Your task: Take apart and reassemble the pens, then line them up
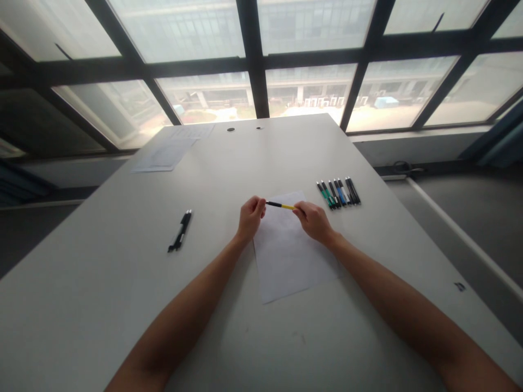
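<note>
A yellow and black pen (pixel 280 205) is held level between my two hands, above a sheet of white paper (pixel 296 261). My left hand (pixel 250 219) is closed, pinching the pen at its black end. At the yellow end, my right hand (pixel 314 219) has its fingers wrapped round the barrel, hiding that tip. Beyond my right hand lies a row of several pens (pixel 338 193) in green, blue, white and black. To the left of my left hand, a small group of black pens (pixel 180 231) rests on the table.
The white table (pixel 122 272) reaches to a wall of dark-framed windows (pixel 257 60). Printed sheets (pixel 167 152) lie at its far left, and two small round fittings (pixel 231 129) sit near the far edge. A small dark mark (pixel 460 286) is at the right edge.
</note>
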`<state>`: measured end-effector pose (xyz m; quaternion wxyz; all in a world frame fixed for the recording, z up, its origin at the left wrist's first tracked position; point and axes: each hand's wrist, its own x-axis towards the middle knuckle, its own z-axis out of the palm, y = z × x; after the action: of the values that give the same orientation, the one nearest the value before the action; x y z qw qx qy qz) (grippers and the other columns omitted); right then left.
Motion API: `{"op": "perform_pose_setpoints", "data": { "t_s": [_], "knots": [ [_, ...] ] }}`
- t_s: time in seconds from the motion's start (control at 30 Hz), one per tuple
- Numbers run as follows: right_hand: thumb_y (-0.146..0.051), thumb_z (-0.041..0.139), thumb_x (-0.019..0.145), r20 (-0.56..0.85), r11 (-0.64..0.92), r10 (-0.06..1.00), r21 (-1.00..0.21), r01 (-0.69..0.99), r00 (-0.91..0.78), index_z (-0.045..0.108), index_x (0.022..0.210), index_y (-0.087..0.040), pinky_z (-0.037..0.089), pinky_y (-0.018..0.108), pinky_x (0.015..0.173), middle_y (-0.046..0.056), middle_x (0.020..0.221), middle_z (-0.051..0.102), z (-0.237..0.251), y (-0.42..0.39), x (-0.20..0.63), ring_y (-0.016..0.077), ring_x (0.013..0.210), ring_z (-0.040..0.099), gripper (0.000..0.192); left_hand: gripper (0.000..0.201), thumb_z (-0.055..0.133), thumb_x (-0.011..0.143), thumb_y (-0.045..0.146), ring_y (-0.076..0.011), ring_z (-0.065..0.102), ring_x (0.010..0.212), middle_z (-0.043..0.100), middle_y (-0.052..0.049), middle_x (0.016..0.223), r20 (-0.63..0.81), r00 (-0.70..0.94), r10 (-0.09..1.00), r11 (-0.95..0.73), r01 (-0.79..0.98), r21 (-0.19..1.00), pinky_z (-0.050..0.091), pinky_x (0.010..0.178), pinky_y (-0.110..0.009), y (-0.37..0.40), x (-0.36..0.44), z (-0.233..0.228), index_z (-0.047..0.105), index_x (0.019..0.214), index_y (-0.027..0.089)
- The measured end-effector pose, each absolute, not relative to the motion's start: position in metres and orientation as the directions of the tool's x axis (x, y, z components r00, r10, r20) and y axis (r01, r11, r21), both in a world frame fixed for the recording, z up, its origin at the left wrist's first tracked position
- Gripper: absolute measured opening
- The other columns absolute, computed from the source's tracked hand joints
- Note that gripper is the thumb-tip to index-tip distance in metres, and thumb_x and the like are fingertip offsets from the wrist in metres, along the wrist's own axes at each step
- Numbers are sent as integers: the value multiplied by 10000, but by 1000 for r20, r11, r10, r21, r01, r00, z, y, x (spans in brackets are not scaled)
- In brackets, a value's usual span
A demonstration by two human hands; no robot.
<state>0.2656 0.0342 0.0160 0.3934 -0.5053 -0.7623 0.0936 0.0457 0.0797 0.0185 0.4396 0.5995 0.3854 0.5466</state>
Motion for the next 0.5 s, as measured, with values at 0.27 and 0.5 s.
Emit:
{"op": "perform_pose_setpoints", "data": {
  "t_s": [0.27,0.5],
  "knots": [
    [-337,468,1007,465,414,871,-524,744,-156,639,881,-206,349,273,683,43,798,677,14,37,269,186,750,600,249,333,646,873,499,-134,577,753,622,-24,864,390,128,912,-408,178,895,449,647,-233,76,45,21,611,1021,203],
    [-331,497,991,442,438,876,-565,700,-192,660,910,-205,365,265,696,45,836,697,12,39,270,178,763,604,221,284,619,898,441,-130,541,653,602,-4,682,369,137,919,-392,252,885,400,618,-240,74,46,23,644,791,180]
  ]
}}
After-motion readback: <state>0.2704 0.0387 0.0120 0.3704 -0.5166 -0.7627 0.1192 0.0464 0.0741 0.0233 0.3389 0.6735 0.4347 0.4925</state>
